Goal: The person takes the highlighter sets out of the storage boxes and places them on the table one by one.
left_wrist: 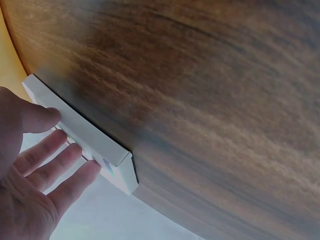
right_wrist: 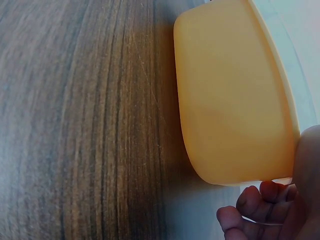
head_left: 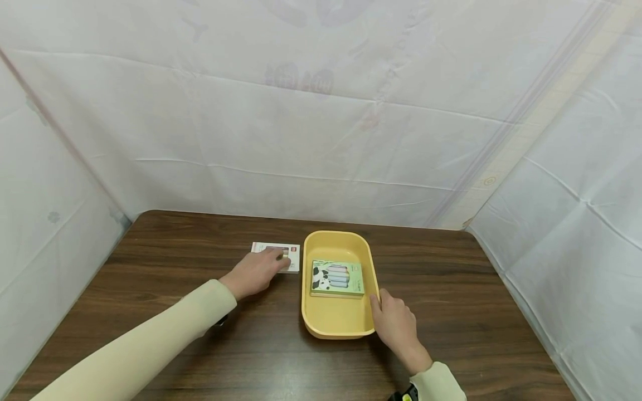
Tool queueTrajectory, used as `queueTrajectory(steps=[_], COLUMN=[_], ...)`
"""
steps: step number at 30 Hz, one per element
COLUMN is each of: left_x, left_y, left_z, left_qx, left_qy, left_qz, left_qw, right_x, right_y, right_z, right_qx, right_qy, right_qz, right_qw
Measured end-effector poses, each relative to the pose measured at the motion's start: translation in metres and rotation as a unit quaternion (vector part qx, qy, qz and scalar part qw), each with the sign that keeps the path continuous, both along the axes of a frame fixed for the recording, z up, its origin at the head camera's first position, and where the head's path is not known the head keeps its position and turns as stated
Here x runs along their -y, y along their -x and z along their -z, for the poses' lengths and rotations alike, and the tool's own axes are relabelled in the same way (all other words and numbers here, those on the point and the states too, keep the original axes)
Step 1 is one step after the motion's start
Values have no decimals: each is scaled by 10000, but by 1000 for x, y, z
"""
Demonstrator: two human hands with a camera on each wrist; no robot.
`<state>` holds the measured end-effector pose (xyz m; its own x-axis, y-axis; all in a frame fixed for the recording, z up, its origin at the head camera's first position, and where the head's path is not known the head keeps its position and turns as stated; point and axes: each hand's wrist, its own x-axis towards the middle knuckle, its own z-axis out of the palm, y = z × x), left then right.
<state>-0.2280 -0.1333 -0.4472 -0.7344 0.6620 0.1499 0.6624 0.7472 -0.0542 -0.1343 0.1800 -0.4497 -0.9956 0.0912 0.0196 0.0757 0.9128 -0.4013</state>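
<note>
A yellow plastic basket [head_left: 338,323] stands upright on the table. Inside it lies a green box with a panda and a picture of pastel markers [head_left: 337,278]. My right hand [head_left: 398,323] grips the basket's near right rim, thumb over the edge and fingers outside. In the right wrist view, the fingers curl by the end of the basket [right_wrist: 235,95]. Left of the basket, a flat white box [head_left: 261,247] lies on the table. My left hand [head_left: 257,272] rests over it; in the left wrist view the thumb and extended fingertips touch the white box [left_wrist: 92,127].
The dark wood-grain table [head_left: 170,250] extends around the basket. White fabric sheets [head_left: 241,128] with faint prints enclose it at the back and both sides. A dark band with a yellow part [head_left: 406,396] sits at the right wrist.
</note>
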Motion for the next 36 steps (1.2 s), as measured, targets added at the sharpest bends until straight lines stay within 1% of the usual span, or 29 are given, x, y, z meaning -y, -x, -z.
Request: queueTrajectory(steps=[7,15,22,29,36], left_x=[0,-2,-2,-3,-2], left_y=[2,5,6,7,8], left_z=[1,-1,-1,-3,-5], left_qx=[-82,33,62,108,276], left_qy=[-28,-31,-28,61,235], left_qz=[1,-102,-103,-185,-335], left_qw=[10000,9999,9999,9998,9988], right_x=[0,0,-1,-1,1], right_y=[0,0,1,3,4], right_z=[0,1,2,1,2], right_qx=[18,18,-31,-23,35], right_qy=[12,56,26,24,51], right_qz=[-3,-4,-15,-19,-5], right_qw=[10000,10000,10000,10000,10000])
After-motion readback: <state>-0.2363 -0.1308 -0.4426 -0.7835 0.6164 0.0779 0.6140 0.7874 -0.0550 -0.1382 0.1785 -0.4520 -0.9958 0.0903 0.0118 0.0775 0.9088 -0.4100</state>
